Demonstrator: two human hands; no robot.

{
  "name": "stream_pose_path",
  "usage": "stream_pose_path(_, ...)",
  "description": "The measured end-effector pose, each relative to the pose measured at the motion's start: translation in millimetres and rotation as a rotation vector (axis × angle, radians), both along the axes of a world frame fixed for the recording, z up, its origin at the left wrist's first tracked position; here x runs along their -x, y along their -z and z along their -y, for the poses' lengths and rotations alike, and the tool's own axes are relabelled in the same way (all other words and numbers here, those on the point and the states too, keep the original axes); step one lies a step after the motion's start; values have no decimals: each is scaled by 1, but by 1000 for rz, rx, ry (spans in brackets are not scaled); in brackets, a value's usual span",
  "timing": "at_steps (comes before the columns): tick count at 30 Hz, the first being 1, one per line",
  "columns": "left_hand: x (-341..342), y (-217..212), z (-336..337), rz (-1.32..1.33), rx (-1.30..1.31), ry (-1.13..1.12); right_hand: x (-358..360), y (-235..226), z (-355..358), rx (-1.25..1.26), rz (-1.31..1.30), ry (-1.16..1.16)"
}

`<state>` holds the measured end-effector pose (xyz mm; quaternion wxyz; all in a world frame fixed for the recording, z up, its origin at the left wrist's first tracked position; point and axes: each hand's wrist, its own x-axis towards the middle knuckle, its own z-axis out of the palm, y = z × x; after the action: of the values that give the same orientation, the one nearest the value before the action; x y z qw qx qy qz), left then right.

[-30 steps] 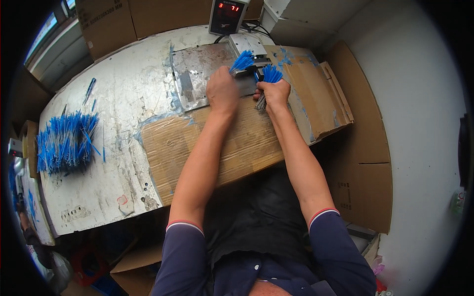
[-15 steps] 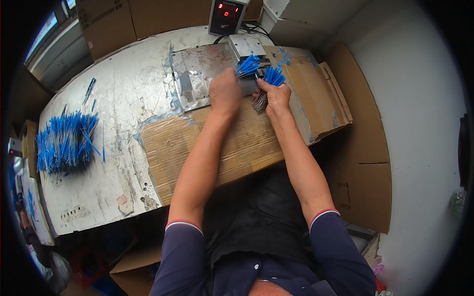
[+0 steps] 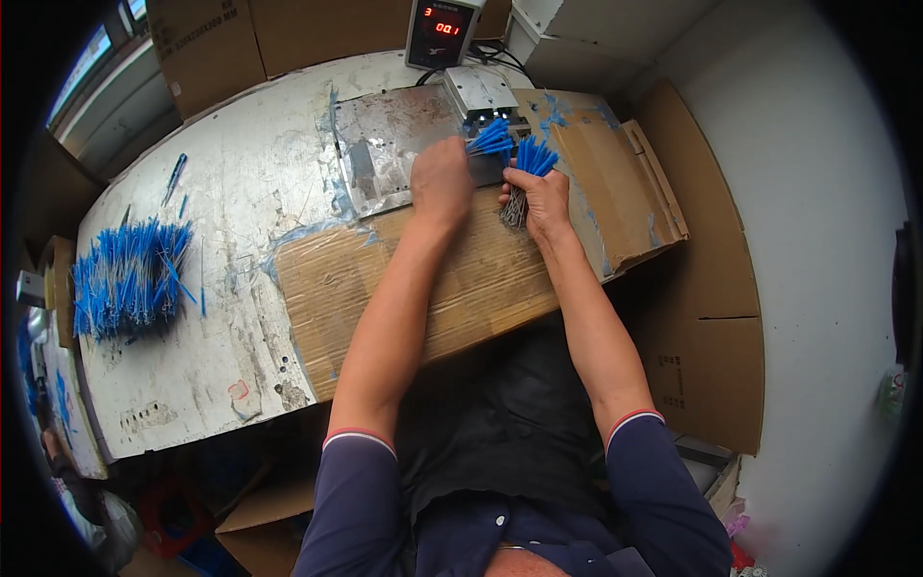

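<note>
I see my left hand (image 3: 440, 178) curled shut, knuckles up, pinching a small tuft of blue wires (image 3: 491, 137) whose tips fan out toward the grey metal device (image 3: 479, 91) at the far edge of the counter (image 3: 240, 192). My right hand (image 3: 541, 200) is closed in a fist around a thicker bundle of blue wires (image 3: 532, 154); the blue ends stick up out of the top of the fist and bare grey metal ends hang from below it. The two hands sit just beside each other, the tuft and the bundle nearly touching above them.

Both hands rest over a sheet of brown cardboard (image 3: 461, 279) laid across the counter, close to a scuffed metal plate (image 3: 380, 144) with blue tape at its edges. The counter top is pale, worn and stained. Behind the device stands a small box with a red digital display (image 3: 439, 31), cables trailing from it. Brown cartons (image 3: 250, 38) line the far side, and more flattened cardboard (image 3: 707, 317) leans against the light wall to my right.

Far to my left on the counter lies a large loose pile of blue wires (image 3: 130, 277), well apart from my hands, with a few strays near it. The wires are thin, straight and bright blue, all about the same length.
</note>
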<state>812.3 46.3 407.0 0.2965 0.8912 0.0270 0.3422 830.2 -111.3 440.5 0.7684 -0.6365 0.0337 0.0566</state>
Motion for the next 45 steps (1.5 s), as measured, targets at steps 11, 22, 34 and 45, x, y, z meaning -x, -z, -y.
stream_pose_path(11, -4, 6, 0, 7, 156, -141, -6, 0, -7, 123, -18, 14)
stream_pose_path(22, -6, 5, -1, 73, 242, -175, -20, 1, -24, 253, 47, 141)
stream_pose_path(34, -3, 4, 1, -11, 142, -63, -11, 9, -5, 6, 46, 93)
stream_pose_path(45, -1, 2, -2, -59, 60, -21, 1, 4, 8, 57, 55, -28)
